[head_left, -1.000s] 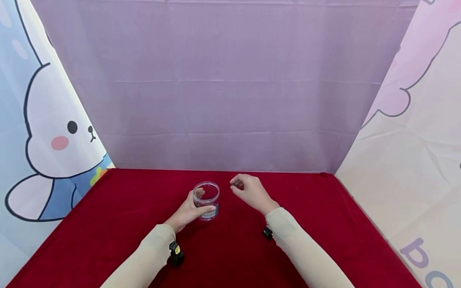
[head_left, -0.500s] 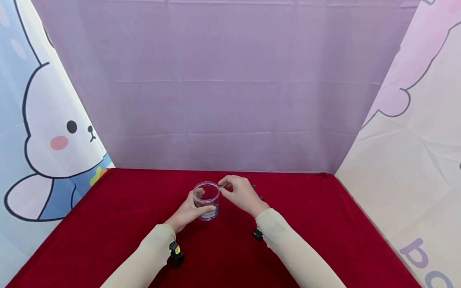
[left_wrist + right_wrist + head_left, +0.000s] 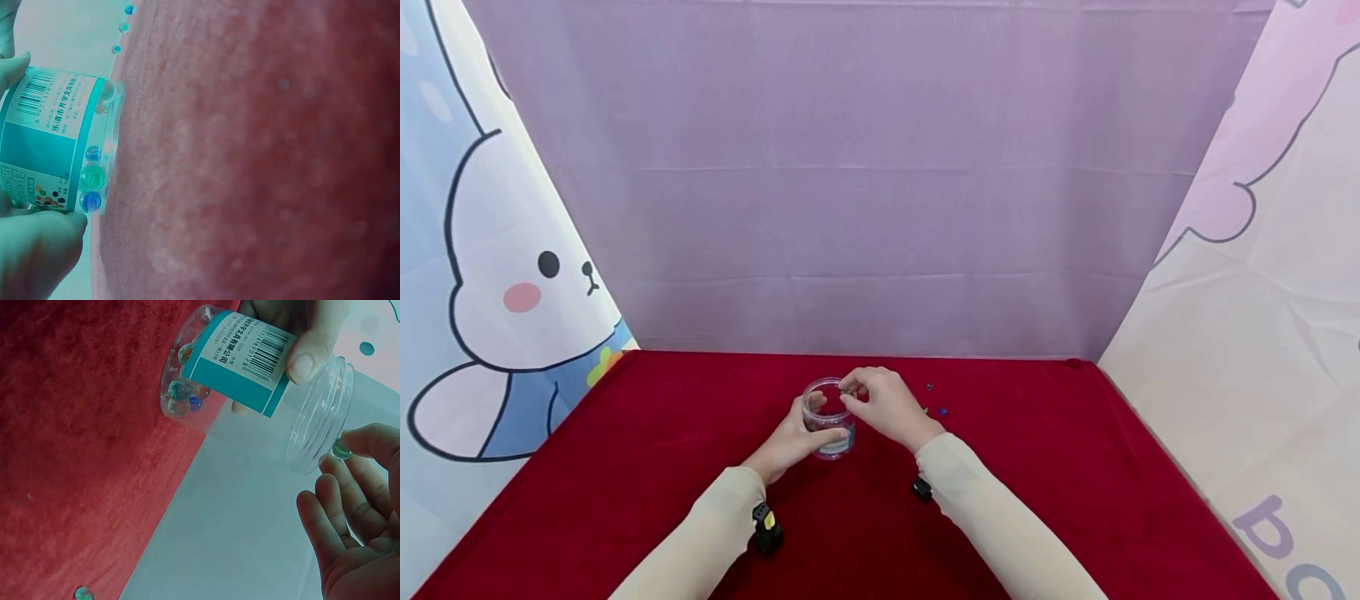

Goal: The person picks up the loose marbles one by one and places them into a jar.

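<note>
My left hand (image 3: 790,442) grips a clear plastic jar (image 3: 829,417) round its side, thumb across the label (image 3: 244,353). The jar stands upright with its threaded mouth uncovered. Several glass marbles (image 3: 92,177) lie at its bottom, green, blue and brownish. At the jar's mouth, my right hand (image 3: 883,404) pinches a green marble (image 3: 341,449) between thumb and forefinger. In the right wrist view its other fingers (image 3: 319,519) are spread loosely below the rim.
On the red cloth (image 3: 1037,467), right of my right hand, lie a blue marble (image 3: 943,412) and others, one dark (image 3: 929,386). A lilac curtain (image 3: 880,183) rises behind the cloth, with printed panels (image 3: 520,308) on both sides.
My right hand has moved left with the marble, from beside the jar to over its rim. Marbles on the cloth behind it have come into view. The left hand and jar stay put.
</note>
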`<action>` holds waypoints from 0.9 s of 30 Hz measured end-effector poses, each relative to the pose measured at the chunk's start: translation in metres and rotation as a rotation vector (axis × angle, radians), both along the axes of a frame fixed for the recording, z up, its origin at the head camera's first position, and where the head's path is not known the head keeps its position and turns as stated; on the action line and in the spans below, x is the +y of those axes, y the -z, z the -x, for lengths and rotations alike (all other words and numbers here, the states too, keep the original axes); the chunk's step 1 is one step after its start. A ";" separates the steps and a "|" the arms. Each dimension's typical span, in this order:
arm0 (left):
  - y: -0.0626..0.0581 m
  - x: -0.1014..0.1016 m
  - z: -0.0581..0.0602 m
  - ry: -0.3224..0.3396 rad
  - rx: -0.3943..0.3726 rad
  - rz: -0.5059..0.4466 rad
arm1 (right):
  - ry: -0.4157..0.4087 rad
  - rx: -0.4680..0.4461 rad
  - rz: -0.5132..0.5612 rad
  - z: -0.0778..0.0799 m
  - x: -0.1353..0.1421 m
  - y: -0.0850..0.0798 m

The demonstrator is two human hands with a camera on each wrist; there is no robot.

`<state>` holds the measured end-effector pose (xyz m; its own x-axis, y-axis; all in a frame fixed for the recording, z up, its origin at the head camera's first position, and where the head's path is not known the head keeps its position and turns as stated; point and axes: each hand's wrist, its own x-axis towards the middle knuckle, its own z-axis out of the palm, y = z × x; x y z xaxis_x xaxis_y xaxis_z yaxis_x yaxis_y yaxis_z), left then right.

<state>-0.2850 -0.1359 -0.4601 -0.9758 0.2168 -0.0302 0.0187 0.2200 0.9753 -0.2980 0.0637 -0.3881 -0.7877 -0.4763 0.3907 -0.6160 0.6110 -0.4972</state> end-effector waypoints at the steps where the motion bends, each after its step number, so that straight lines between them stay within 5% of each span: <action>1: 0.000 0.000 0.000 0.001 -0.001 0.000 | 0.003 -0.003 -0.003 0.000 -0.001 0.000; 27: -0.004 -0.003 -0.003 0.007 0.007 -0.009 | 0.024 -0.016 -0.016 -0.010 0.000 -0.011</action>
